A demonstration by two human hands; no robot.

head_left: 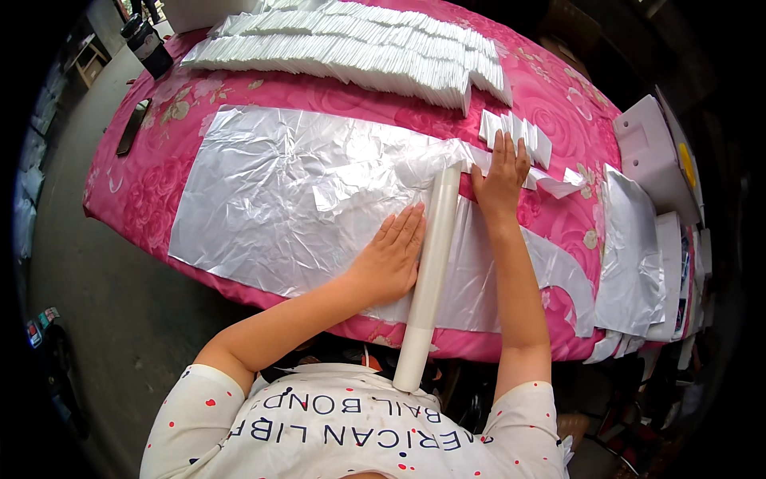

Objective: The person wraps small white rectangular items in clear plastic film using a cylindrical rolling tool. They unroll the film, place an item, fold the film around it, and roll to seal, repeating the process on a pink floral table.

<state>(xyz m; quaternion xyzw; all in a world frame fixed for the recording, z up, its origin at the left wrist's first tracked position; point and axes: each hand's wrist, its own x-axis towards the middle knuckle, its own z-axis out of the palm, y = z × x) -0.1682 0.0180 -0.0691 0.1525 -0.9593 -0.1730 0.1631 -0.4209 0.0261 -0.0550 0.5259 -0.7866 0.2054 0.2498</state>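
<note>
A large crinkled sheet of thin silvery-white plastic (255, 184) lies spread over the table. Across it, pointing toward my body, rests a long pale roll (431, 263), its near end sticking out over the table edge. My left hand (391, 255) lies flat on the sheet, fingers together and stretched out, along the left side of the roll. Beyond the roll's far end, to its right, my right hand (501, 177) is stretched flat with the thumb apart, at a narrow strip of the same plastic (558, 184). Just past its fingertips stands a small group of folded white packets (538, 146).
Rows of folded white packets (351, 60) line the far side of the pink floral tablecloth (144, 199). A phone (133, 126) and a dark bottle (148, 48) are at the left. More silvery sheets (630, 255) and a white box (650, 152) sit at the right edge.
</note>
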